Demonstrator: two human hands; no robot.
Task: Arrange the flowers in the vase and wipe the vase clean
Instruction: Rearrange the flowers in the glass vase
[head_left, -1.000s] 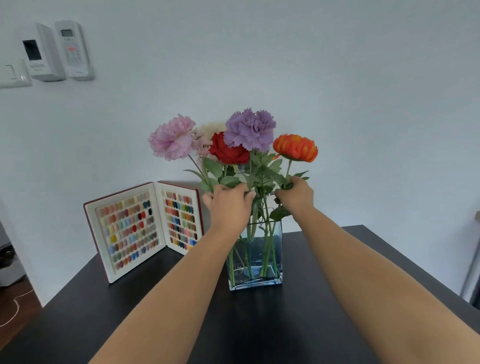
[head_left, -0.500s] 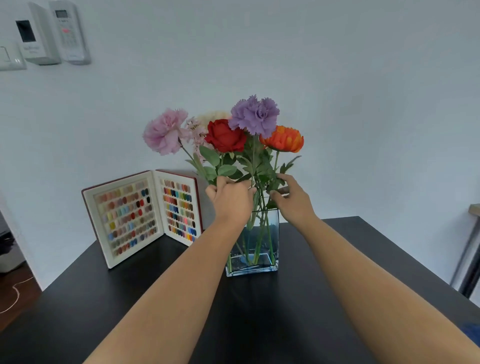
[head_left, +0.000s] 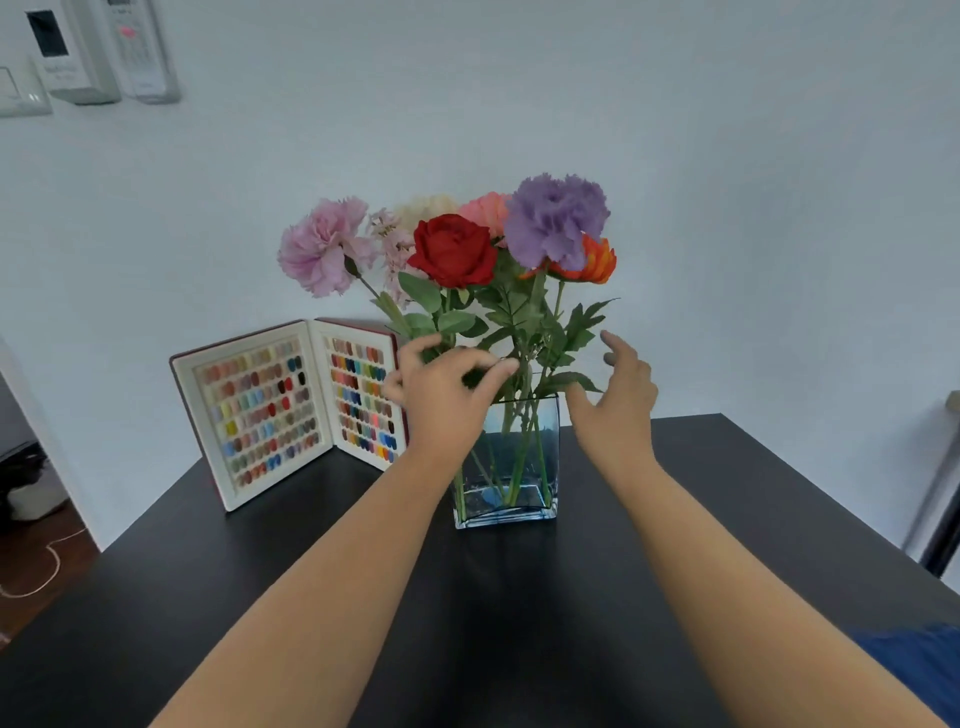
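Observation:
A square blue-tinted glass vase (head_left: 524, 467) stands on the black table (head_left: 311, 597). In it stands a bunch of flowers: a pink carnation (head_left: 322, 247), a red rose (head_left: 453, 250), a purple carnation (head_left: 556, 221), an orange bloom (head_left: 595, 262), with pale and salmon ones behind. My left hand (head_left: 441, 395) hovers at the stems just above the vase's left rim, fingers spread and curled, thumb touching the leaves. My right hand (head_left: 618, 400) is open to the right of the stems, fingers apart, holding nothing.
An open sample book of coloured nail tips (head_left: 291, 405) stands against the wall, left of the vase. A blue cloth (head_left: 919, 665) shows at the table's right edge. Wall-mounted control units (head_left: 98, 47) hang at the top left. A table leg (head_left: 940, 519) stands at far right.
Both hands have let go of the stems and opened; the right hand has pulled away to the right. The blooms now sit closer together, the orange one partly behind the purple carnation.

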